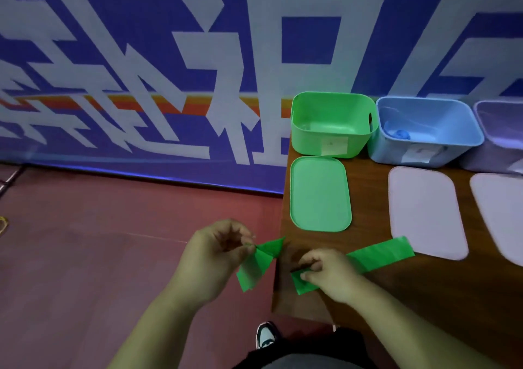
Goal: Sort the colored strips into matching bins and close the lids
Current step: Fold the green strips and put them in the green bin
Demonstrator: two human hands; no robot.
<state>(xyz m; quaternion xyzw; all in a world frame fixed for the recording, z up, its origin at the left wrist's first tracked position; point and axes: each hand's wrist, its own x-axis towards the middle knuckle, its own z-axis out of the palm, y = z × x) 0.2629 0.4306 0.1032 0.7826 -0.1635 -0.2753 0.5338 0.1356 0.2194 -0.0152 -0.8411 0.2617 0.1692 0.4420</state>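
Note:
My left hand (218,255) pinches a folded green strip (259,261) just off the table's left edge. A second, longer green strip (379,252) lies across the table's near corner, and my right hand (328,275) is closed on its left end. Behind them a green lid (319,193) lies flat, and farther back stands the open green bin (332,125), which looks empty. To its right the open blue bin (424,133) holds something blue. An open purple bin (501,133) is cut off at the frame's right edge.
The brown table (368,187) has its left edge beside the green lid. Two pale lids (427,213) (501,216) lie in front of the blue and purple bins. Red floor (113,241) and a blue-and-white wall fill the left. A shoe (266,336) shows below.

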